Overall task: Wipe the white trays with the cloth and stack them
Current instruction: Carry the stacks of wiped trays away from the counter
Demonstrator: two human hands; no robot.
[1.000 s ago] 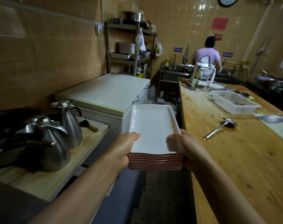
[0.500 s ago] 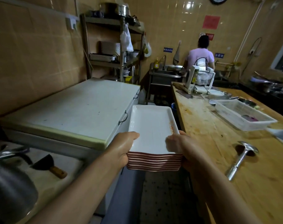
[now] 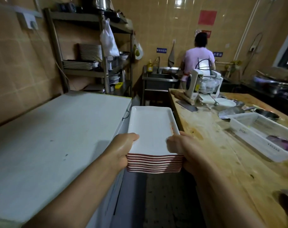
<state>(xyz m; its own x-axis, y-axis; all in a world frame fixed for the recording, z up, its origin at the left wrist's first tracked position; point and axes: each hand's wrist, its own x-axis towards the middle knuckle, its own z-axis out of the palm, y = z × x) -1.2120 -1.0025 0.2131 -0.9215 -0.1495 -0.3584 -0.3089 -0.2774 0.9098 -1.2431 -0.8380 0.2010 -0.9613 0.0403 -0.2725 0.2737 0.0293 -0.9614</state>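
Stack of white trays [image 3: 152, 129] with red-striped edges, carried level at the centre of the view, over the aisle between the chest freezer [image 3: 57, 134] at 9 o'clock and the wooden counter [image 3: 222, 153] at 3 o'clock; left hand [image 3: 123, 148] gripping the near left corner, thumb over the top tray's rim, fingers curled underneath; right hand [image 3: 181, 148] gripping the near right corner the same way; top tray bare inside apart from a reddish smear along its right rim. Compared with a second ago: kettles and cleaver gone from view at 8 o'clock, freezer lid now filling the left, shelf rack [image 3: 94, 51] at 11 o'clock and the sink [image 3: 161, 76] at 12 o'clock larger and nearer, grip on the stack unchanged; probably a walk forward with the finished stack toward storage, wiping apparently done, no cloth in sight. White plastic basket [image 3: 248, 129] at 3 o'clock on the counter, holding something purple [image 3: 279, 143] at its near end. Rack shelves holding more stacked trays and plates. A person in a pink top [image 3: 199, 61] at the sink, back turned
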